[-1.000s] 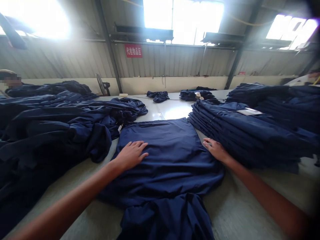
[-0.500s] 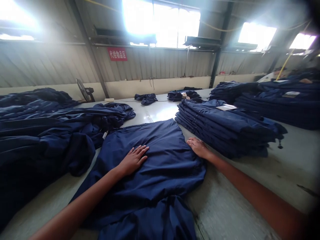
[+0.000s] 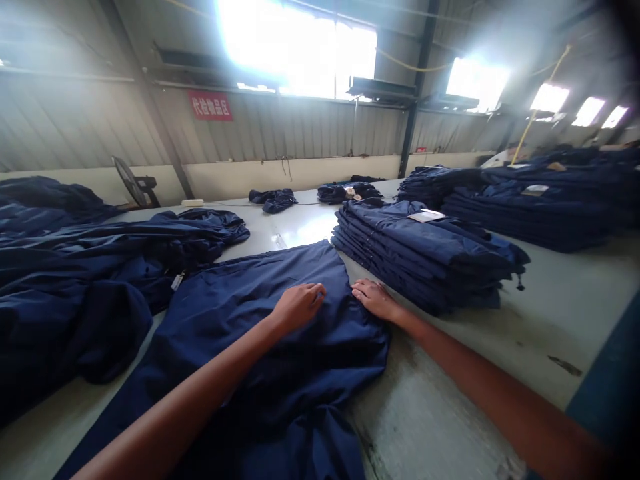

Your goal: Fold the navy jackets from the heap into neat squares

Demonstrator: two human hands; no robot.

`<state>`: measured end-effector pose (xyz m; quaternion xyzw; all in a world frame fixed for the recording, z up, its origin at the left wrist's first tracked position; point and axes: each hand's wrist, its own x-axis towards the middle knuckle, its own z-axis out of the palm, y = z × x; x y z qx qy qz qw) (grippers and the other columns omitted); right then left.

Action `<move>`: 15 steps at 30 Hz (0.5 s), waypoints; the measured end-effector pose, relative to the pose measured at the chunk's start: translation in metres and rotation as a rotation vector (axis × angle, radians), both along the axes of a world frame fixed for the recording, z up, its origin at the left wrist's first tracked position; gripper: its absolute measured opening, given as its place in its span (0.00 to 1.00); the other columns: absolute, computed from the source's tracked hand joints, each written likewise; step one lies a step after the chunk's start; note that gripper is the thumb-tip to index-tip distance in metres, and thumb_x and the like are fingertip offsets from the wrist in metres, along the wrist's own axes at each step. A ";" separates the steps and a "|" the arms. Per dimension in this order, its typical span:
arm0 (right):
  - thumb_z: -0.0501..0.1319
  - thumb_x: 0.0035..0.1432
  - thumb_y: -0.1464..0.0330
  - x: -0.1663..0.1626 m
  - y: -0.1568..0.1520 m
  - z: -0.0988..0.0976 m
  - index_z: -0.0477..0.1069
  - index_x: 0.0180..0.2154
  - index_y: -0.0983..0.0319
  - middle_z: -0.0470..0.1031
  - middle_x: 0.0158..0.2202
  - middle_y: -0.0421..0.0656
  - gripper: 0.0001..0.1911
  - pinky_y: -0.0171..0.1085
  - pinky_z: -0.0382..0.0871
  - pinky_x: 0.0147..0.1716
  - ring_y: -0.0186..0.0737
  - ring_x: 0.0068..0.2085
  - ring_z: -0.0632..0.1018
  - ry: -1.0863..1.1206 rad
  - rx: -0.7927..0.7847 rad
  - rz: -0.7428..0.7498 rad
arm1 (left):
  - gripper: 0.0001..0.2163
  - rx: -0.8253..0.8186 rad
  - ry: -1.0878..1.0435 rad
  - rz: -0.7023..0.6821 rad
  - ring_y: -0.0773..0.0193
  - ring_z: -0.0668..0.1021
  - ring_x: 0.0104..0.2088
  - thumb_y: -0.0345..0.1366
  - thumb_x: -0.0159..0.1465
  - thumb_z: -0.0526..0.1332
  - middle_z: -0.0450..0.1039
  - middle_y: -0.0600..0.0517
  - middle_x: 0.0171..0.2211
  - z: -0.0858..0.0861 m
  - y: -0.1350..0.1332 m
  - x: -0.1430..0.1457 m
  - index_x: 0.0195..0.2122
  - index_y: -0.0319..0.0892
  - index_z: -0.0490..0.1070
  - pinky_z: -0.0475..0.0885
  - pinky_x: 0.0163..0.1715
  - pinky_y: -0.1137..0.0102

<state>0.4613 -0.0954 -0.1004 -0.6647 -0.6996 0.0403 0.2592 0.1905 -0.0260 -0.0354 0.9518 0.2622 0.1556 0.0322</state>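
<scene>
A garment workshop: stacks of folded navy garments (image 3: 420,260) sit on a long counter (image 3: 500,360) just beside the right hand (image 3: 374,300), below corrugated metal walls (image 3: 280,127).

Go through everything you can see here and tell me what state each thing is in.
Navy garment, spread on the table, wrinkled, unfolded
Left hand, fingers curled on the navy garment
Right hand, lying flat at the navy garment's edge
Folded navy stack, neatly piled
White label, lying on the folded navy stack
Navy clothes heap, loose and crumpled
Small navy bundle, crumpled on the table
Fan, standing by the wall
</scene>
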 end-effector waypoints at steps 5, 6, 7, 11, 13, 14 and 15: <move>0.55 0.63 0.74 0.004 0.001 0.003 0.79 0.56 0.52 0.80 0.58 0.44 0.25 0.56 0.63 0.66 0.49 0.60 0.78 0.141 0.031 0.025 | 0.09 -0.072 -0.085 0.025 0.59 0.83 0.39 0.37 0.73 0.57 0.81 0.53 0.44 -0.029 -0.001 0.021 0.52 0.50 0.72 0.73 0.37 0.70; 0.56 0.62 0.74 0.004 0.001 0.005 0.79 0.56 0.52 0.81 0.56 0.44 0.25 0.54 0.65 0.65 0.49 0.58 0.79 0.186 0.045 0.062 | 0.11 -0.077 -0.107 0.028 0.60 0.83 0.39 0.36 0.73 0.58 0.80 0.53 0.45 -0.033 -0.001 0.020 0.54 0.50 0.72 0.73 0.38 0.70; 0.58 0.61 0.73 0.004 0.001 0.007 0.79 0.56 0.53 0.82 0.55 0.44 0.24 0.53 0.68 0.63 0.49 0.57 0.80 0.239 0.053 0.108 | 0.13 -0.071 -0.127 0.023 0.60 0.82 0.40 0.36 0.73 0.59 0.79 0.53 0.47 -0.036 -0.001 0.018 0.58 0.51 0.70 0.74 0.39 0.70; 0.67 0.60 0.60 -0.001 0.000 0.013 0.74 0.61 0.59 0.83 0.50 0.48 0.29 0.50 0.75 0.56 0.52 0.51 0.83 0.494 0.014 0.226 | 0.27 0.025 -0.128 -0.055 0.61 0.81 0.45 0.32 0.72 0.59 0.72 0.52 0.55 -0.040 -0.002 0.013 0.70 0.59 0.59 0.75 0.44 0.69; 0.69 0.59 0.57 -0.004 -0.001 0.015 0.71 0.64 0.61 0.83 0.48 0.49 0.35 0.50 0.74 0.57 0.52 0.51 0.83 0.588 -0.006 0.218 | 0.29 0.075 -0.098 -0.081 0.62 0.80 0.44 0.29 0.71 0.59 0.71 0.52 0.55 -0.040 -0.002 0.014 0.70 0.62 0.59 0.75 0.45 0.69; 0.69 0.58 0.57 -0.006 -0.002 0.015 0.68 0.66 0.62 0.83 0.47 0.49 0.37 0.51 0.74 0.58 0.51 0.51 0.83 0.624 -0.010 0.209 | 0.29 0.096 -0.089 -0.091 0.62 0.80 0.44 0.28 0.70 0.59 0.70 0.53 0.54 -0.040 -0.003 0.015 0.69 0.62 0.61 0.75 0.45 0.69; 0.70 0.58 0.57 -0.008 -0.002 0.015 0.65 0.68 0.62 0.83 0.47 0.49 0.40 0.51 0.73 0.58 0.51 0.51 0.83 0.658 -0.012 0.201 | 0.29 0.116 -0.087 -0.099 0.62 0.79 0.45 0.27 0.70 0.59 0.70 0.53 0.53 -0.040 -0.003 0.016 0.69 0.61 0.62 0.75 0.46 0.69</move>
